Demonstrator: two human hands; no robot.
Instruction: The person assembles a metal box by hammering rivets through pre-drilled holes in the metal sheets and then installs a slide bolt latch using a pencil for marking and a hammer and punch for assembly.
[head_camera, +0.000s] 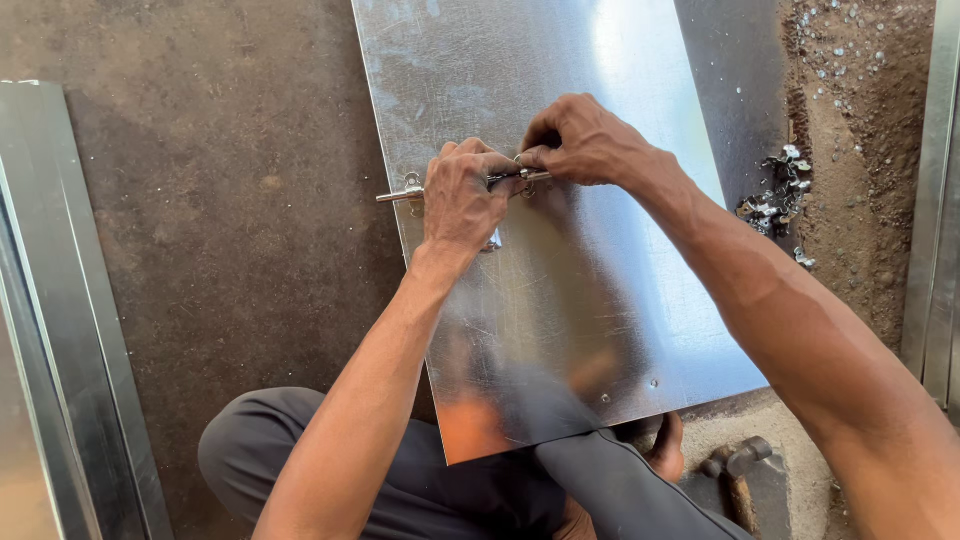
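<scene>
A shiny metal sheet (560, 300) is laid flat on the dirt floor (230, 220), its near edge resting against the seated person's legs. Near its left edge a slim metal bolt rod (398, 196) is set crosswise, one end sticking out past the sheet. The left hand (462, 200) is closed over the middle of the rod and pressed down on it, while the right hand (580, 140) is curled, its fingertips pinched on a small fitting (527, 180) at the rod's inner end; what exactly is pinched cannot be made out. A pile of small metal fittings (775, 200) is scattered on the floor just beside the sheet's right edge, and a hammer (740, 462) is seen near the feet. The rod could be knocked out of line if the left hand's pressure were eased, since the sheet is smooth. A finger could be cut on the sheet's bare edge, and the small piece could be dropped and lost in the dirt.
</scene>
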